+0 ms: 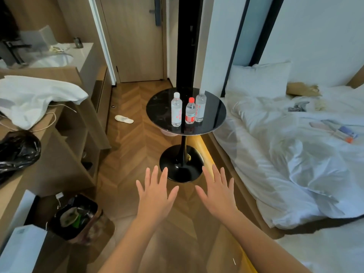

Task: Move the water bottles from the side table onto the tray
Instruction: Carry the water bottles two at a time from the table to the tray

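From the head camera, both hands are held out flat over the wooden floor, palms down, fingers [165, 174] spread wide and holding nothing. The left hand [155, 191] and the right hand [216, 191] hang side by side, near the viewer, well short of the round black desk [214, 113].

Three water bottles stand upright on that desk, straight ahead and farther off than the hands: a tall white-capped bottle [176, 110] on the left, a shorter red-capped bottle [190, 111] touching or just beside it in the middle, and a clear-capped bottle [200, 108] behind and to the right. Their long axes are vertical, so a grip from the side looks the natural one. The left hand seems marginally nearer the white-capped bottle, the right nearer the clear-capped one.

No tray shows anywhere here.

Near left on the floor, an open waste bin [75, 217] holds rubbish. A black plastic bag [18, 150] sits on the left shelving.
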